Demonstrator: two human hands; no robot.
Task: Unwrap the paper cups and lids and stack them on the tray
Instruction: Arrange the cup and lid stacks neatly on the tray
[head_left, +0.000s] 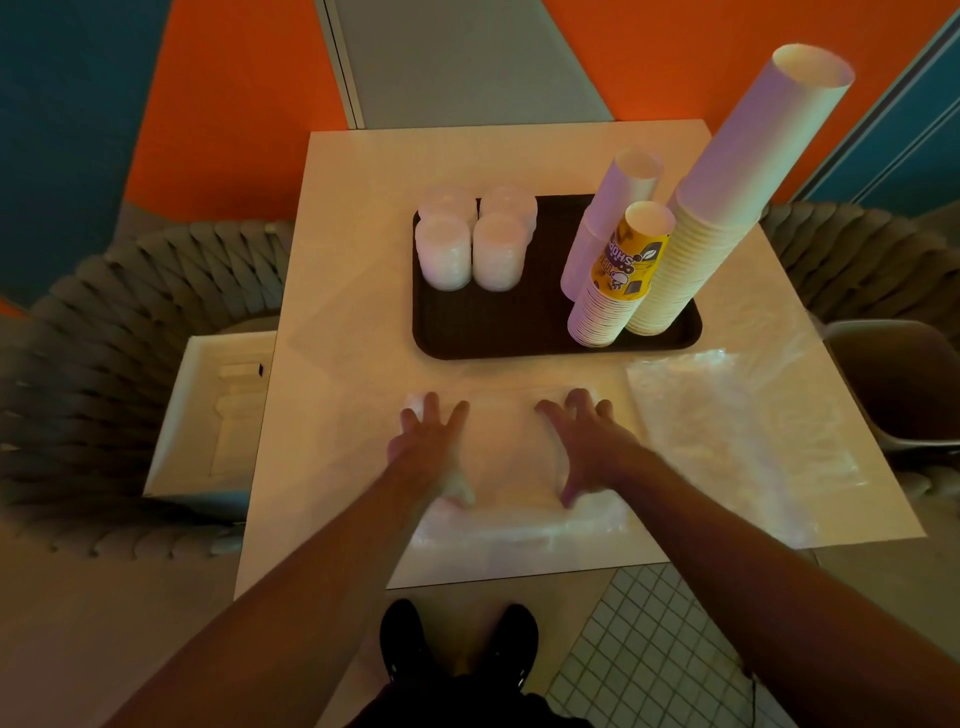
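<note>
On a pale square table (363, 322) against orange-and-teal walls, a dark tray (493, 332) at 12 o'clock holds ribbed cup stacks (691, 260) and frosted lid stacks (472, 244). Left hand (426, 441) and right hand (592, 441) press flat, fingers spread, on crinkled clear wrap (519, 530).

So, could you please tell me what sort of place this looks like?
Probably a café or takeaway drinks shop: a dark serving tray holds tall stacks of paper cups and stacks of lids, with woven chairs around a small table.
</note>
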